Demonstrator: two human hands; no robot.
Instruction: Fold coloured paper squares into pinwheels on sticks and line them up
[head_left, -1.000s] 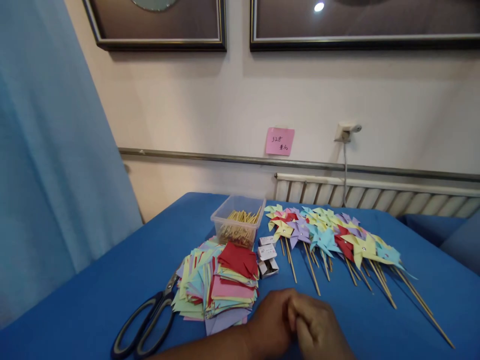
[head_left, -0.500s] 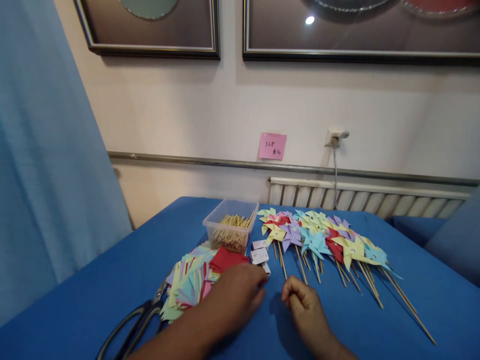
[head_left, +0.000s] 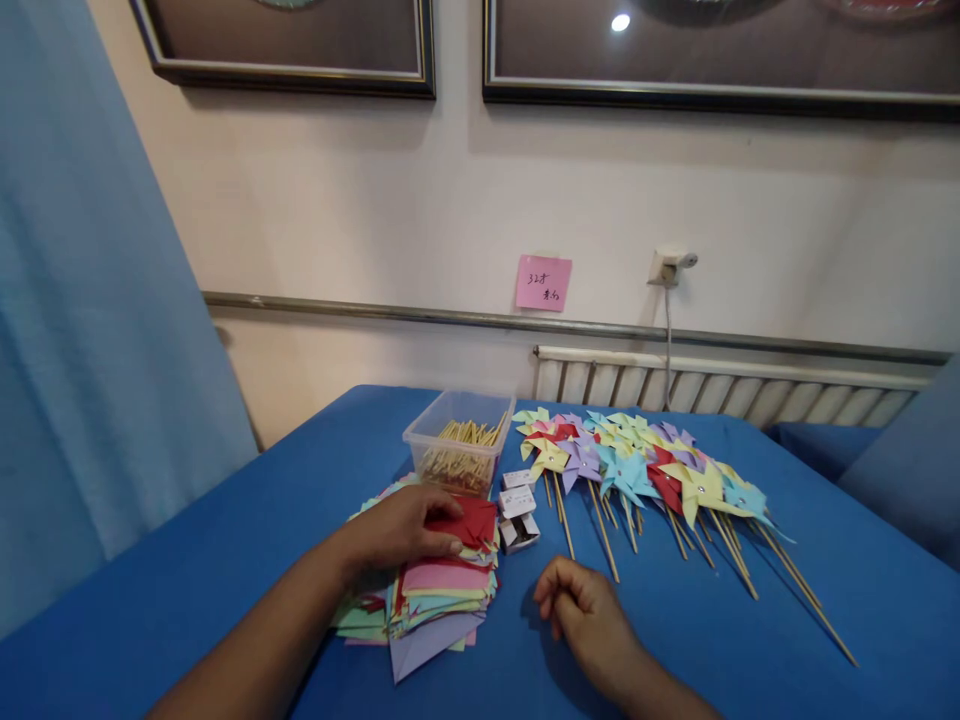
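Observation:
My left hand [head_left: 401, 525] lies on a stack of coloured paper squares [head_left: 427, 600], its fingers pinching the edge of the red sheet [head_left: 474, 520] on top. My right hand [head_left: 581, 605] rests on the blue tablecloth [head_left: 225, 560] just right of the stack, fingers curled loosely inward; I cannot see anything in it. A row of finished paper pinwheels on wooden sticks [head_left: 637, 470] lies fanned out beyond my right hand.
A clear plastic tub of wooden sticks [head_left: 459, 452] stands behind the paper stack. Three small white boxes [head_left: 517, 515] sit between the tub and the pinwheels. A blue curtain [head_left: 90, 330] hangs at the left, and a radiator [head_left: 720, 395] runs along the wall.
My hands, joined a second ago, have parted. The left hand moved left onto the paper stack and took the red sheet's edge; it now hides the scissors. The right hand stayed curled.

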